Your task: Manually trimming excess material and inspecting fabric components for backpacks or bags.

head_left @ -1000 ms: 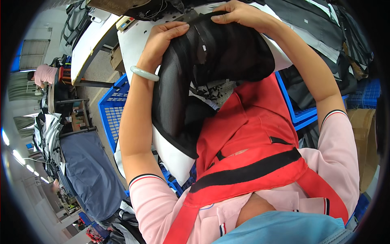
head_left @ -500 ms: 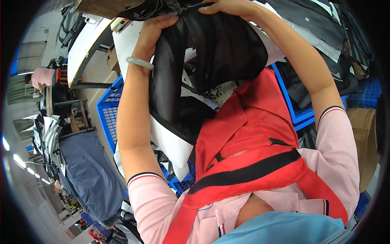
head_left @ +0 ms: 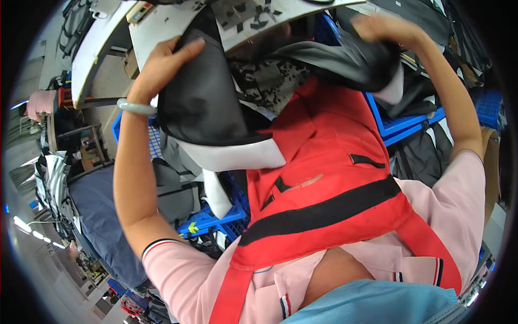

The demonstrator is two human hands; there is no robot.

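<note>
My left hand [head_left: 164, 67] grips the upper edge of a black fabric panel with a white foam backing [head_left: 208, 116], which hangs down in front of my red apron [head_left: 324, 189]. A pale bangle sits on that wrist. My right hand [head_left: 386, 29], blurred by motion, is raised at the upper right and holds a second dark grey fabric piece [head_left: 345, 62] pulled away to the right. Both pieces sit above a white worktable [head_left: 172, 21] strewn with small black scraps.
Blue plastic crates [head_left: 210, 218] with dark fabric parts stand below the table, and another crate [head_left: 404, 124] is at the right. A second white table [head_left: 94, 46] lies at the left, with stacks of dark and grey material [head_left: 102, 216] on the floor beside it.
The two hands have spread apart. The right hand swung right with a dark piece, separating it from the panel in the left hand, and the view tilted closer to the table.
</note>
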